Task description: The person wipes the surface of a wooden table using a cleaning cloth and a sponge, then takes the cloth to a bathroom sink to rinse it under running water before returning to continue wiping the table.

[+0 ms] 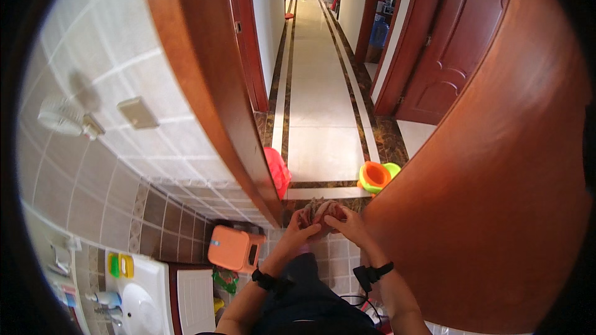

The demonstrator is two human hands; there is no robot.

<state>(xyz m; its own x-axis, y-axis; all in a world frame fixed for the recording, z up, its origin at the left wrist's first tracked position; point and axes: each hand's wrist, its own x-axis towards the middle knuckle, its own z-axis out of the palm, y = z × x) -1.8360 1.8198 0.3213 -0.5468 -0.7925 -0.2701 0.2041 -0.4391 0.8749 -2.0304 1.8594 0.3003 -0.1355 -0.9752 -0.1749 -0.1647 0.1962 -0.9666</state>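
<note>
Both hands hold a crumpled cloth (321, 208) in front of my body, above the bathroom doorway's threshold. My left hand (301, 227) grips its left side, with the thumb pointing inward. On the right side my right hand (347, 224) pinches the cloth between thumb and fingers. The cloth looks brownish-pink and bunched, and part of it is hidden by my fingers. Black straps (372, 272) with small devices sit around both wrists, and a dark cable hangs near the right one.
An orange plastic stool (233, 247) stands left beside the washbasin (142, 307). A large wooden door (475, 223) fills the right. Just past the threshold are a pink plastic bag (276, 172) and an orange-and-green child's potty (376, 175). A tiled hallway (319, 88) runs ahead.
</note>
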